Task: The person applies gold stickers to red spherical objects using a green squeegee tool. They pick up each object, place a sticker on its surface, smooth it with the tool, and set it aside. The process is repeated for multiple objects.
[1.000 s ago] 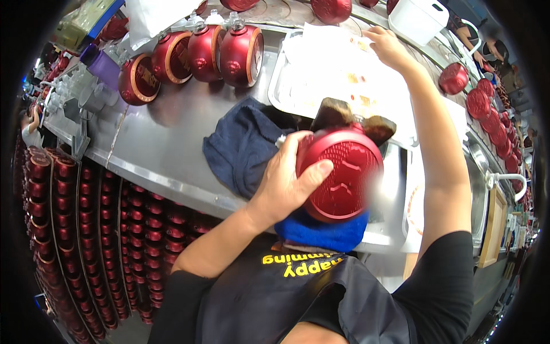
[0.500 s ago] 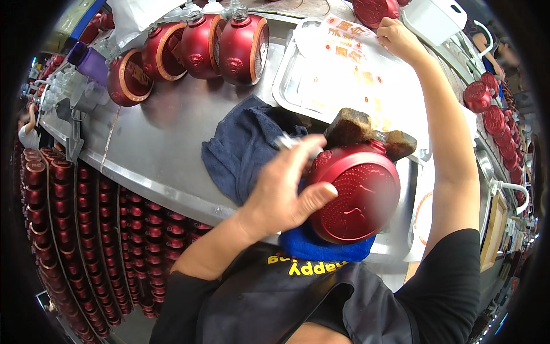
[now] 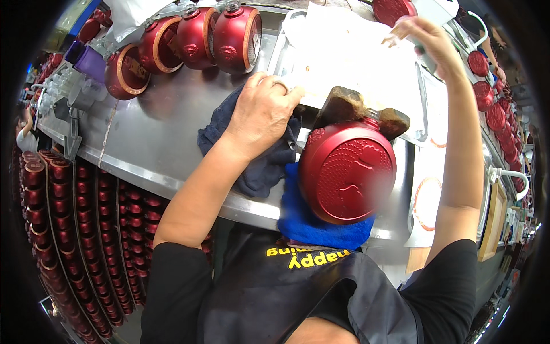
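Note:
A red round-bodied bottle [image 3: 346, 175] lies with its embossed face up on a bright blue cloth [image 3: 326, 229] in front of me. Its neck rests between two dark, worn blocks [image 3: 344, 106]. To its left, my left hand [image 3: 260, 112] is closed above a crumpled navy cloth [image 3: 258, 175], fingertips near the tray's edge; what they hold is unclear. At the far right, my right hand [image 3: 427, 40] is blurred, with its fingertips around a small, pale, translucent piece [image 3: 392, 39]. White sheets [image 3: 355, 57], washed out by glare, cover the metal tray [image 3: 279, 54].
Several red bottles [image 3: 238, 40] with gold rims stand at the back left, beside a purple container [image 3: 86, 60]. A red bottle [image 3: 394, 10] and a white bin [image 3: 441, 10] are at the back right. Racks of red bottles [image 3: 86, 229] fill the lower left.
My left hand has moved from beside the bottle, away to the navy cloth and tray. My right hand has shifted right, off the sheet. The sheet's printed motifs now barely show.

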The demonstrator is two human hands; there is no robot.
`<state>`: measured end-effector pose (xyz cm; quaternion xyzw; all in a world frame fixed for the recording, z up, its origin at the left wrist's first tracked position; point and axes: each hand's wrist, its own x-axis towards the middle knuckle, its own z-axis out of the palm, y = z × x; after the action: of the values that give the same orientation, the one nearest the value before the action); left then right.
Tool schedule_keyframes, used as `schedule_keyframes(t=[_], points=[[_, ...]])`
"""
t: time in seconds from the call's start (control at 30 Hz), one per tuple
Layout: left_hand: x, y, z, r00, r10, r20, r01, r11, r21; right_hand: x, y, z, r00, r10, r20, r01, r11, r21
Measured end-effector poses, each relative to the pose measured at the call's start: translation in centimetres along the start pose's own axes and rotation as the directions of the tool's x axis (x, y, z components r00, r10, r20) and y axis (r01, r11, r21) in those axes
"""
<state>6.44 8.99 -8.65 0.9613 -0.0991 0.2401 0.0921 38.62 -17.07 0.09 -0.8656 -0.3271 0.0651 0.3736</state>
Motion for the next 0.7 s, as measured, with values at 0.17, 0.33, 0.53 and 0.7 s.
schedule_keyframes(t=[0.17,0.33,0.53,0.7], points=[[-0.1,1.1,-1.2,0.999,-0.018,-0.044,0.016,0.998,-0.057,-0.6,3.7,6.6,0.974,-0.228,-0.016,0.158,0.722,-0.674],[-1.4,5.7,-3.5,0.923,-0.383,-0.039,0.232,0.634,-0.738,-3.5,3.2,5.8,0.903,-0.422,-0.08,0.278,0.716,-0.641],[-3.3,9.8,-1.7,0.896,-0.427,0.122,0.258,0.278,-0.925,-14.6,-7.4,0.5,0.881,-0.467,-0.078,0.394,0.814,-0.427],[-3.8,11.0,-0.9,0.86,-0.487,0.15,0.244,0.135,-0.96,-21.6,-14.5,-1.3,0.789,-0.609,-0.082,0.605,0.794,-0.068]])
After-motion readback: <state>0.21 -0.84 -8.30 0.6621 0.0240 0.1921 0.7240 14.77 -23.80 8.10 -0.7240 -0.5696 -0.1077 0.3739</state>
